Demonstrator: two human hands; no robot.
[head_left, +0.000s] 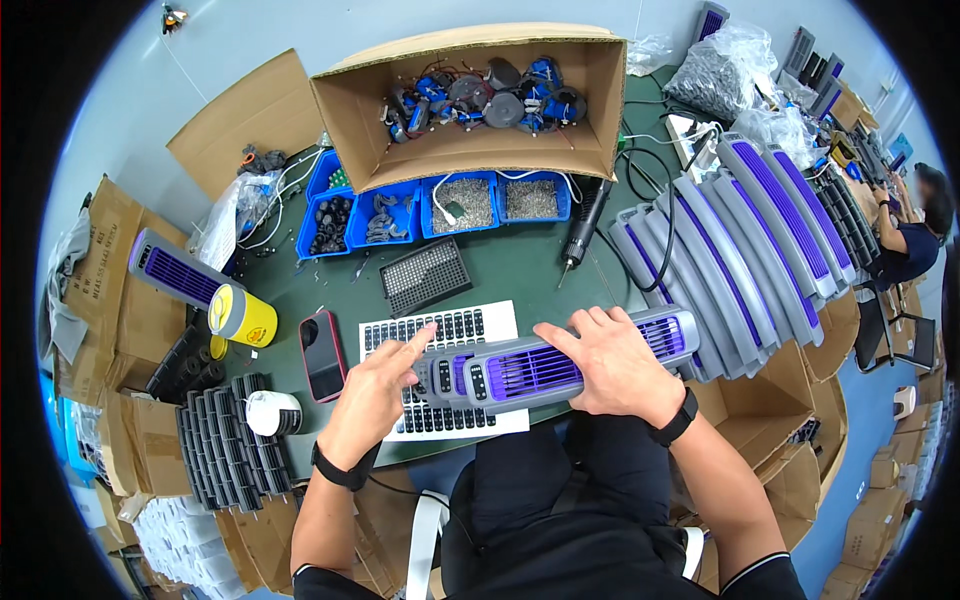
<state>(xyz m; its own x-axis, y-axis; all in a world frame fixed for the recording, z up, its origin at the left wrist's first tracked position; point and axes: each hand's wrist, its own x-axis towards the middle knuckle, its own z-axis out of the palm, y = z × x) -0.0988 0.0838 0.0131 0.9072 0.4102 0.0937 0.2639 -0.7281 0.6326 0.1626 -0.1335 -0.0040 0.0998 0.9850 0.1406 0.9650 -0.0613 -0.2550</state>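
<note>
My right hand (622, 368) is wrapped over a long grey fan housing (528, 376) with a purple slatted grille, thumb on top. A black control strip with small white marks sits at the housing's left end. Under or behind that end, parts of similar grey and purple housings (440, 378) show. My left hand (378, 388) is beside this end, index finger stretched over a white sheet (515, 422) of black labels and thumb apart from it. No held thing shows in the left hand. The housings cover part of the sheet.
Stacked fan housings (720, 260) fill the right side, near an electric screwdriver (580, 240). Behind are blue parts bins (383, 222) and a carton (345, 130) of motors. A black perforated tray (425, 277), phone (322, 355) and yellow tub (243, 315) lie left. A co-worker (910, 225) sits far right.
</note>
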